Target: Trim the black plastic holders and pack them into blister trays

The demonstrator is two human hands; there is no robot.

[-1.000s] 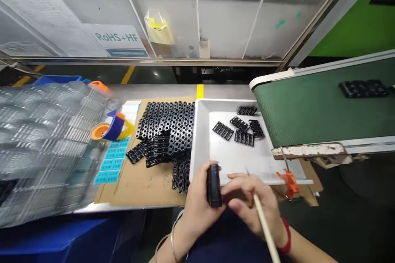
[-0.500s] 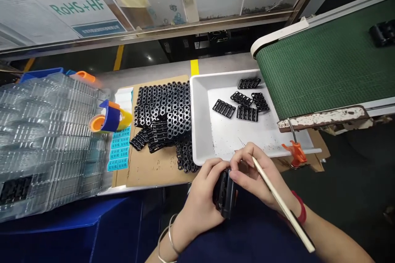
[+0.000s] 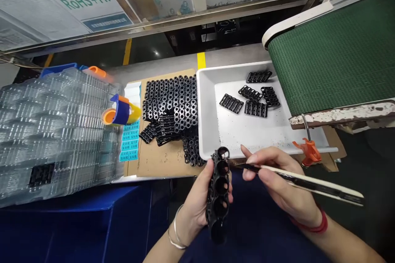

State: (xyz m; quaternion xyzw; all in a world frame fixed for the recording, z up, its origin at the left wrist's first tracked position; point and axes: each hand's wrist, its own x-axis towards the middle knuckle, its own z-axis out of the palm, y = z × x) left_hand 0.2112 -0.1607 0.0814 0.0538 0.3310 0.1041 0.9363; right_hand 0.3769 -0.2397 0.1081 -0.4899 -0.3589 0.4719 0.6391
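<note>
My left hand (image 3: pixel 197 199) is closed around a black plastic part with a row of round holes (image 3: pixel 220 187). The part stands nearly upright, its holes facing me, with my thumb on its left side and fingertips showing at its right. My right hand (image 3: pixel 277 176) pinches a slim hand tool with a cream-and-black handle (image 3: pixel 321 185). Its thin tip points left toward the part's upper end; whether they touch I cannot tell. The handle's end sticks out to the right. Both hands are just in front of the white tray (image 3: pixel 205 115).
Several black slotted parts (image 3: pixel 256 109) lie in the tray. Left of it, stacked black parts (image 3: pixel 169 98) cover cardboard (image 3: pixel 160 160). Clear plastic trays (image 3: pixel 61 131) and a yellow-blue tape holder (image 3: pixel 121 111) stand further left. A green conveyor (image 3: pixel 333 57) and orange clamp (image 3: pixel 310 152) are at right.
The black part has been turned so its round holes face me. My right hand has moved right, off the part, and the tool has swung from steep to nearly level. The view has shifted slightly.
</note>
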